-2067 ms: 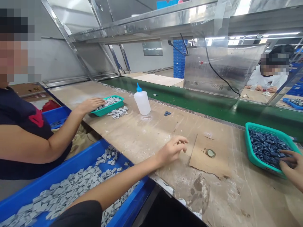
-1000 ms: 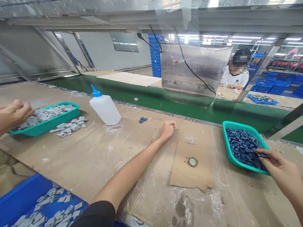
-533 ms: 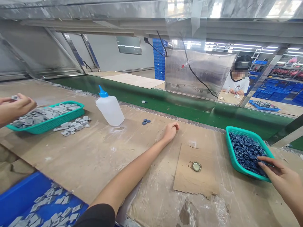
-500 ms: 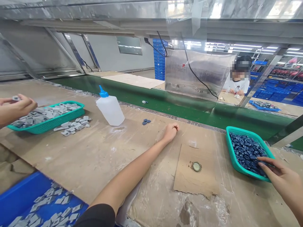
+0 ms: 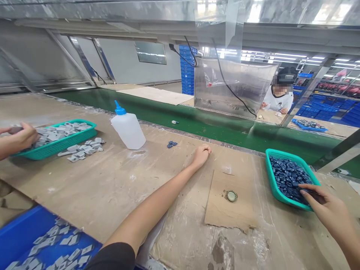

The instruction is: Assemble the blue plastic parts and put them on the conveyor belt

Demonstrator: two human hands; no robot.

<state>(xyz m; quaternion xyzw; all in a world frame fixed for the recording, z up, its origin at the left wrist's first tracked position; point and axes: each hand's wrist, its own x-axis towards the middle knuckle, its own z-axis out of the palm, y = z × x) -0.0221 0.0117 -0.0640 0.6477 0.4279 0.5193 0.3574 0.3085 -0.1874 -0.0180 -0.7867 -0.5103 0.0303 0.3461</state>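
My left hand (image 5: 201, 155) rests on the cardboard-covered table, its fingers curled closed; whatever may be inside is hidden. My right hand (image 5: 327, 206) reaches over the near right rim of a green basket (image 5: 272, 187) at the right. Thumb and forefinger pinch at a small dark blue piece, partly hidden, among many similar dark blue pieces (image 5: 289, 174). Between my hands lies a flat cardboard sheet (image 5: 219, 213) bearing a bottle cap (image 5: 231, 196), its hollow side up. A few loose dark blue pieces (image 5: 171, 144) sit left of my left hand.
A white squeeze bottle (image 5: 129, 131) with a blue nozzle stands left of centre. At far left, another person's hand (image 5: 24, 137) is over a green basket (image 5: 64, 140) of grey pieces. Below is a blue bin (image 5: 19, 232). Across the green belt (image 5: 202, 129) sits a co-worker (image 5: 281, 99).
The other person's hand at the left has lowered to the grey pieces. My right hand stays at the basket with little movement, and my left hand keeps its place. The view has shifted slightly.
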